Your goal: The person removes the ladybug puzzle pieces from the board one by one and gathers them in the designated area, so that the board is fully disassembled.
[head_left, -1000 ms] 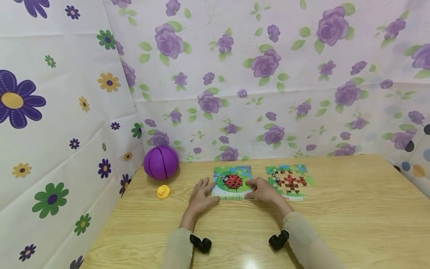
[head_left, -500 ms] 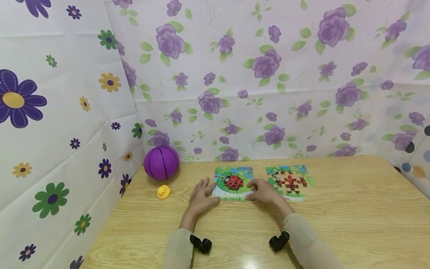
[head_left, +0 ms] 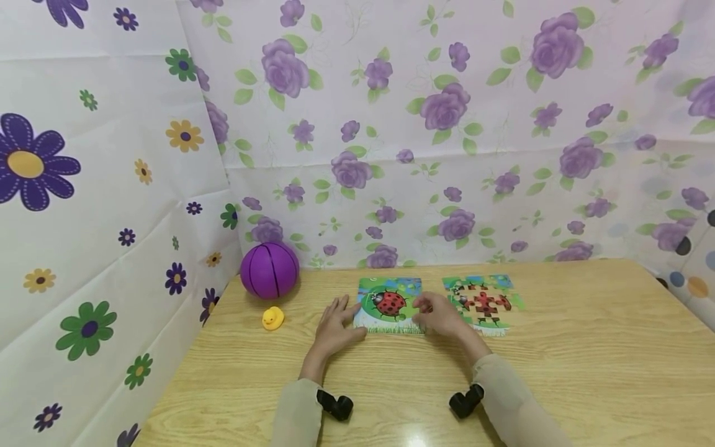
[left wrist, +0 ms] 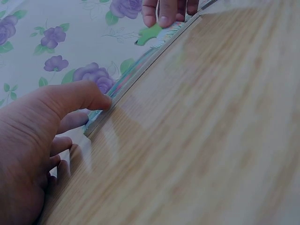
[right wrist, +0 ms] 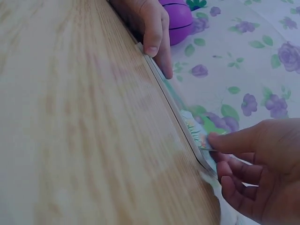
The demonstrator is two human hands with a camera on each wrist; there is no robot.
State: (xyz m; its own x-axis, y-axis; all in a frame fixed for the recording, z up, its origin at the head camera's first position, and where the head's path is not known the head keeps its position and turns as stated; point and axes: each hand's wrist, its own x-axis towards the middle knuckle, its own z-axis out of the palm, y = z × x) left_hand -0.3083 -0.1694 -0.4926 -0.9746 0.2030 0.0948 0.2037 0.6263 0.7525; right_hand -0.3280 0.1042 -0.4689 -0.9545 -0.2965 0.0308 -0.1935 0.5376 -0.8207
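A square ladybug jigsaw board [head_left: 388,304] lies flat on the wooden table. My left hand [head_left: 336,334] rests at its near left corner, thumb by the front edge and fingers extended along the left side. At the near right corner, my right hand [head_left: 439,315] pinches a puzzle piece [left wrist: 149,33] with a green tab and a white part printed with grass. In the left wrist view this piece is tilted up above the board's edge. The right wrist view shows the thumb [right wrist: 229,141] on it, with the other fingers curled behind.
Right of the board lies a second ladybug jigsaw [head_left: 483,302], its pieces loosely set with gaps showing table. A purple ball [head_left: 270,270] and a yellow rubber duck [head_left: 272,318] stand at the left. Flowered cloth [head_left: 391,124] hangs behind the table.
My right hand's fingers have lifted slightly at the board's near right corner, raising the puzzle piece. My left hand stays in place, and the view has shifted a little.
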